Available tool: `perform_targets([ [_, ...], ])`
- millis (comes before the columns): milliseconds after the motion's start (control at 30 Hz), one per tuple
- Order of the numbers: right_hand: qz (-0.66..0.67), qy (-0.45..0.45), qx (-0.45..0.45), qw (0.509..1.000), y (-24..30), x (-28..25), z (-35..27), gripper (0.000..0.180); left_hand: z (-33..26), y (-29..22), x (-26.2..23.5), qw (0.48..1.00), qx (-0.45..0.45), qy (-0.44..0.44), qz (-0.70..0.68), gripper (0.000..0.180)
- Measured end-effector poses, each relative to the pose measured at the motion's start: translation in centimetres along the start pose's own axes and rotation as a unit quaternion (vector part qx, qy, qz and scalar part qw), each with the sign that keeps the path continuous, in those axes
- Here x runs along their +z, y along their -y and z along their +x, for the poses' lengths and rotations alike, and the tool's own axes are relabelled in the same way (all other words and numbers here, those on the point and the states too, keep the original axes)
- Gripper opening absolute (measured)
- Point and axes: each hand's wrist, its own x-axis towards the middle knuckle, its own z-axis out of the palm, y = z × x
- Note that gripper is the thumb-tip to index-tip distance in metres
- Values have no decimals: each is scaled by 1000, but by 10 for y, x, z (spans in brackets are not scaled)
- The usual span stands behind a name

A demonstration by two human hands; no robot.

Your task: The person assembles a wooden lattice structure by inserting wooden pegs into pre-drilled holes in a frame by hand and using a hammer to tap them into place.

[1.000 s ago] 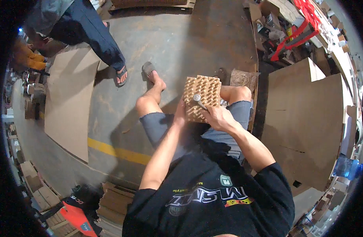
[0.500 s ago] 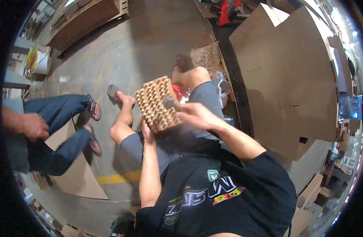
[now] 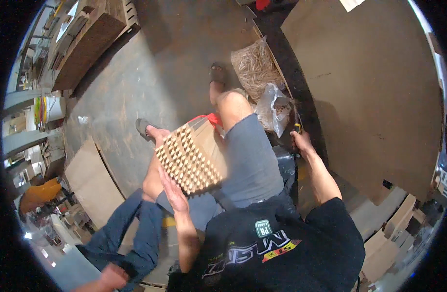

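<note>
Across my lap lies a wooden block (image 3: 188, 160) with rows of short pale dowels standing up from its top. My left hand (image 3: 174, 192) holds its near left edge, fingers stretched along the side. Pale plain wood (image 3: 210, 141) shows beside the dowel rows, toward my right knee. My right hand (image 3: 302, 141) is out to the right, away from the block, closed around the black-and-yellow handle of a hammer (image 3: 297, 128). The hammer's head is hard to make out. Just beyond that hand sits an open clear plastic bag (image 3: 276, 111) with dowels inside.
A larger bag of dowels (image 3: 255, 68) lies beyond the open one. A big cardboard sheet (image 3: 369, 97) stands on the right. At lower left is another person's leg (image 3: 121, 219) and hand (image 3: 114, 276). Stacked boards (image 3: 89, 48) stand far left, near flat cardboard (image 3: 94, 173).
My right hand has moved from above the block out to the right with the hammer. The block has tilted and shifted slightly left and down. The other person appears lower in view.
</note>
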Motion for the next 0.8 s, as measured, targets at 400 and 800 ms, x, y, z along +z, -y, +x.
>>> perform_targets([
  [400, -306, -86, 10, 948, -50, -84, 161, 43, 13, -1, 30, 972, 3, -85, 220, 63],
  [800, -79, -123, -239, 960, 26, 23, 94, 37, 20, 21, 21, 980, -3, -133, 149, 56],
])
